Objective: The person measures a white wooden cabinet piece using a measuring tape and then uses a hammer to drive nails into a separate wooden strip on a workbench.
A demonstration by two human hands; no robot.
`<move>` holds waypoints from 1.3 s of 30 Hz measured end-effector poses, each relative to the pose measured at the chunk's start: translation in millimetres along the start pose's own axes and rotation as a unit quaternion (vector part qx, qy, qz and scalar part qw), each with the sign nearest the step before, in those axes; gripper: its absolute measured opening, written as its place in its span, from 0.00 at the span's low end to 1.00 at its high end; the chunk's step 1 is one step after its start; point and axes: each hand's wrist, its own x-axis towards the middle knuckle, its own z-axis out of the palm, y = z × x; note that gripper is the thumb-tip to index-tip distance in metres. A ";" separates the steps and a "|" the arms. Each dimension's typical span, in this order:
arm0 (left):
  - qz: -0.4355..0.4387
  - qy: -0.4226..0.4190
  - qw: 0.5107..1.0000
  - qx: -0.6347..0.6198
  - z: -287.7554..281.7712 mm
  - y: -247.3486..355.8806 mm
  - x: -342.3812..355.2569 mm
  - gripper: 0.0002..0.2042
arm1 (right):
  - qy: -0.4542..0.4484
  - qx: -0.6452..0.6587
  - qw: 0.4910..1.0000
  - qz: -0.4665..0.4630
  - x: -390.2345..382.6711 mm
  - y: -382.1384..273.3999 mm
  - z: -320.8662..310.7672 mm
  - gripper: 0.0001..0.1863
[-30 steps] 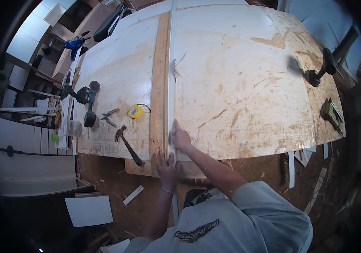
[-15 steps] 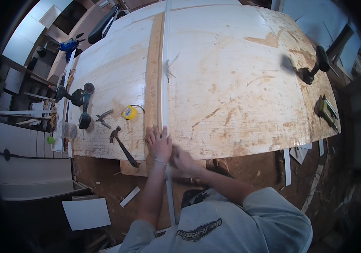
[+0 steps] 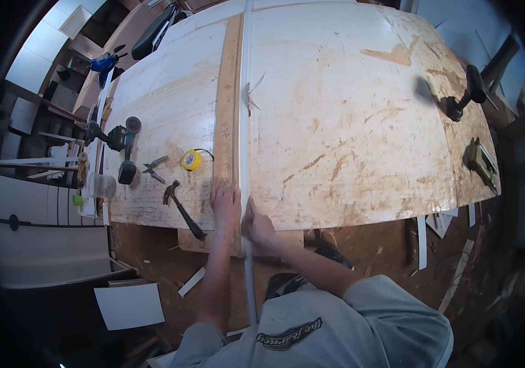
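A long brown wooden board (image 3: 228, 104) runs lengthwise over the worktable, with a narrow white strip (image 3: 245, 141) along its right side. My left hand (image 3: 226, 207) lies on the near part of the board, fingers stretched forward. Just right of the strip, close to the table's front edge, my right hand (image 3: 258, 227) is closed with its fingertips against the strip. Whatever it grips is hidden. Left of the board are a yellow tape measure (image 3: 192, 161), a claw hammer (image 3: 182, 208) and pliers (image 3: 155, 168). Thin pale shavings (image 3: 254, 92) stick out beside the strip farther off.
A cordless drill (image 3: 126, 147) and a clear tub (image 3: 102, 186) are at the worktable's (image 3: 348, 141) left side. Another cordless tool (image 3: 463, 95) and a staple gun (image 3: 481, 163) lie at its right. White offcuts (image 3: 129, 306) are on the floor.
My left hand has shifted slightly left, off the strip and onto the board. My right hand, blurred before, now shows more clearly beside the strip. The view has shifted slightly.
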 end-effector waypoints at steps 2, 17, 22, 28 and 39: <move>0.020 0.014 1.000 0.009 7.0 -12.2 -54.0 0.19 | 0.026 -0.009 1.000 0.000 19.3 2.6 -3.0 0.42; 0.021 -0.016 0.995 0.095 29.5 16.4 -76.2 0.25 | 0.057 0.076 0.995 0.004 105.4 -1.9 -53.6 0.26; 0.013 -0.050 0.984 0.173 33.1 15.4 -40.0 0.26 | 0.074 0.012 0.994 -0.081 10.4 10.2 -35.3 0.23; 0.006 -0.047 0.984 0.170 41.6 18.7 10.3 0.25 | -0.051 0.049 0.998 0.002 -42.3 4.2 -3.7 0.38; 0.003 -0.039 0.999 -0.008 15.9 20.2 20.2 0.21 | 0.075 -0.016 0.996 -0.038 42.0 -3.9 -20.1 0.42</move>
